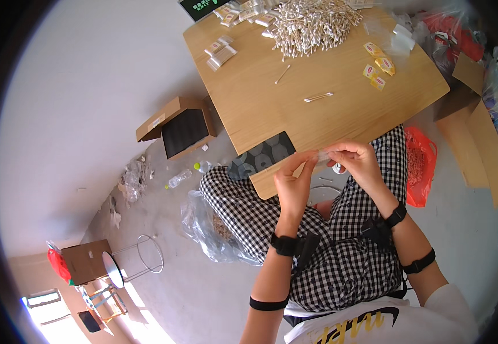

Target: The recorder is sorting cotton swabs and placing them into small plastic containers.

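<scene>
My left hand [292, 182] and my right hand [359, 163] meet above my lap at the near edge of a wooden table [260, 97]. Together they pinch a small clear packet [321, 156] between the fingertips. What is inside the packet is too small to tell. A big heap of cotton swabs [312, 23] lies at the table's far side. A few loose swabs [318, 97] rest mid-table, closer to my hands. Small yellow packets [378, 64] sit to the right of the heap.
Filled small packets [221, 51] lie at the table's far left. An open cardboard box [179, 127] stands on the floor to the left. An orange plastic bag [420, 166] and flat cardboard [481, 137] are on the right. A clear bag [214, 229] lies by my left knee.
</scene>
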`<action>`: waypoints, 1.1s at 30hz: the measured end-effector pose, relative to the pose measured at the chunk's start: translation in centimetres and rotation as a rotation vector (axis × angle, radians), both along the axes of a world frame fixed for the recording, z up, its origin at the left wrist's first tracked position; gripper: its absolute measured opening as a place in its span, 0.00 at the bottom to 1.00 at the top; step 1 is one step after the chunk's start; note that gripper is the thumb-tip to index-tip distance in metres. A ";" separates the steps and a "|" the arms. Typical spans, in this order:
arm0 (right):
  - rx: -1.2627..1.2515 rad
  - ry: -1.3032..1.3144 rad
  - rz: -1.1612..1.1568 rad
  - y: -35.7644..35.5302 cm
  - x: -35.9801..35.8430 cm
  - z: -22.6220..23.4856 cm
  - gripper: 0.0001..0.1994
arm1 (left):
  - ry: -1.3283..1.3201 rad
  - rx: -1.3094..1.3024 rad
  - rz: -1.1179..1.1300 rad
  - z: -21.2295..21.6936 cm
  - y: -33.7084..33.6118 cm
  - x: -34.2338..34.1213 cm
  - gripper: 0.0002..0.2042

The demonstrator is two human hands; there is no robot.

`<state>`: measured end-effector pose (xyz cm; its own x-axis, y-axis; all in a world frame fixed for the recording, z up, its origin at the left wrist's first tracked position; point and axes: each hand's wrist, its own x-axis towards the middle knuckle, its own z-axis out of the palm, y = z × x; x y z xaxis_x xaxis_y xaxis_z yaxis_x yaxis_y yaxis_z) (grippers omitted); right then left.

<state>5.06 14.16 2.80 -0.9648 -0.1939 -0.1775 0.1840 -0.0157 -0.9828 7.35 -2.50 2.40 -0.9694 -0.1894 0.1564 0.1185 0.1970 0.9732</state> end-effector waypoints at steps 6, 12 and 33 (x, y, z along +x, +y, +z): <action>-0.093 0.092 0.015 0.3 1.5 5.1 0.04 | -0.273 0.576 -0.170 6.2 -0.6 2.5 0.18; -0.142 0.000 0.071 0.5 2.3 6.5 0.08 | -0.338 0.515 -0.245 6.0 -1.9 5.5 0.20; -0.859 -0.695 0.193 -1.1 5.3 3.3 0.10 | -0.017 0.125 -0.286 9.8 -1.6 7.3 0.23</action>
<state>10.38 13.05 6.10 -0.6491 -0.6465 -0.4009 0.7607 -0.5514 -0.3425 14.61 -4.07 12.24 -0.9884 0.0749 0.1320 0.1350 0.0363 0.9902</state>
